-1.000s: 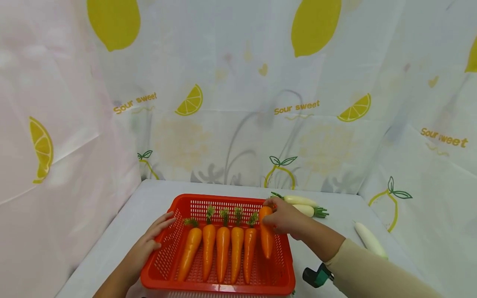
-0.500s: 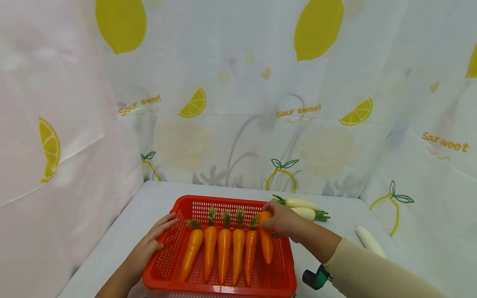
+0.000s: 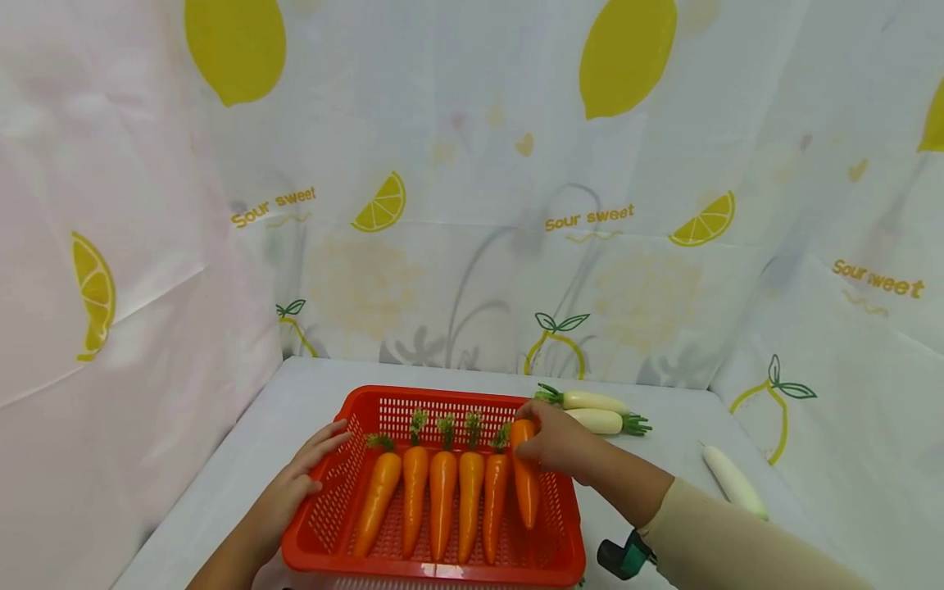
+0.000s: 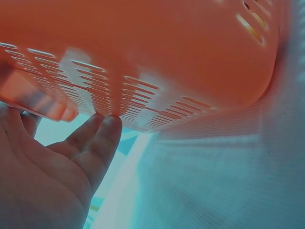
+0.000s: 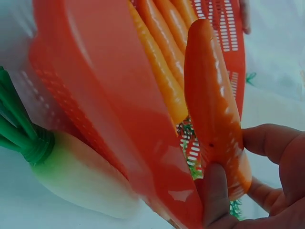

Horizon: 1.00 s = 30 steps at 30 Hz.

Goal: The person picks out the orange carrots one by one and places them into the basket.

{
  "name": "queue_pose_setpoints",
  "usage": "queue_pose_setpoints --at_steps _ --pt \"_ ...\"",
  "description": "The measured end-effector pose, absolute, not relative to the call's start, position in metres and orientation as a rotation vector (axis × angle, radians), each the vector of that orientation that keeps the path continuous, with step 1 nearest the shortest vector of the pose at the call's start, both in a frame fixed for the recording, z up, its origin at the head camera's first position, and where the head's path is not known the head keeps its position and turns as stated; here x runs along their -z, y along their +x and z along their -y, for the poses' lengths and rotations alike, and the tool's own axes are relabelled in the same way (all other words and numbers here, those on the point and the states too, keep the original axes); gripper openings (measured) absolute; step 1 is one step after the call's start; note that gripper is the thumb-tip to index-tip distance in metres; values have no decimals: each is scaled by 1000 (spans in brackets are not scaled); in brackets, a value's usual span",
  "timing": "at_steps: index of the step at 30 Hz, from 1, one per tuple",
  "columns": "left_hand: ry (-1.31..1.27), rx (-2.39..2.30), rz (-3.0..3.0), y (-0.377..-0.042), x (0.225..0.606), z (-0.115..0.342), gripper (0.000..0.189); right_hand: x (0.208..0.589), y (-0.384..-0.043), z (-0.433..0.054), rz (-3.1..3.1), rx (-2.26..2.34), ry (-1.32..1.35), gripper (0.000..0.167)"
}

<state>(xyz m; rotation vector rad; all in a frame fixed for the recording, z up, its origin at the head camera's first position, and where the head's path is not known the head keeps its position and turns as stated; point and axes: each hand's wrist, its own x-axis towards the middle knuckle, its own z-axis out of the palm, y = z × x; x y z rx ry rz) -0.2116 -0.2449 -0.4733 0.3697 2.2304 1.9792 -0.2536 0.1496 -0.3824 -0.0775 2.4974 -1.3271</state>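
My right hand [image 3: 556, 442] pinches an orange carrot [image 3: 527, 496] near its thick upper end, between thumb and fingers. The carrot tilts, tip toward me, over the right part of a red slotted basket [image 3: 435, 571]. In the right wrist view the held carrot [image 5: 209, 90] stands out above the basket's rim. Several carrots [image 3: 442, 500] with green tops lie side by side inside the basket, tips toward me. My left hand [image 3: 276, 500] rests with extended fingers at the basket's left rim. The left wrist view shows fingertips [image 4: 111, 125] against the slotted outer wall.
Two white radishes [image 3: 601, 401] with green stalks lie behind the basket's right corner. Another white radish [image 3: 733, 479] lies farther right on the white table [image 3: 317, 377]. A dark and green device [image 3: 623, 557] shows beneath my right forearm. Lemon-printed cloth [image 3: 465, 270] encloses the table.
The held carrot's tip has lowered slightly into the basket and my right hand has moved a little down with it. My left hand stays at the left rim.
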Motion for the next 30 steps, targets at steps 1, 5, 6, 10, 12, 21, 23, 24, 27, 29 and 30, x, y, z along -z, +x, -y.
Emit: queue_pose_setpoints --at_steps 1,5,6,10,12,21,23,24,27,29,30 --pt "370 -1983 -2228 -212 473 245 74 382 -253 -149 -2530 1288 -97 53" --pt "381 -1987 -2228 -212 471 244 74 382 -253 -148 -2651 1134 -150 53" --pt "384 -1988 -2228 -212 471 244 74 382 -253 -148 -2677 1097 -160 53" --pt "390 -1989 -2221 -212 471 244 74 381 -253 -147 -2699 1046 -160 51" --pt "390 -1993 -2212 -212 471 244 74 382 -254 -148 -2681 1060 -145 49" --pt "365 -1983 -2209 -214 471 246 74 380 -253 -151 -2611 1131 -108 51" --pt "354 -1987 -2195 -214 471 247 74 379 -252 -152 -2598 1150 -104 52" --pt "352 -1988 -2190 -214 471 247 74 379 -252 -152 -2589 1166 -104 52" --pt "349 -1992 -2175 -213 472 247 73 379 -251 -155 -2559 1222 -98 52" --pt "345 -1998 -2171 -213 473 247 74 380 -251 -156 -2533 1267 -94 53" --pt "346 -1997 -2173 -212 473 247 74 381 -251 -158 -2523 1284 -86 54"
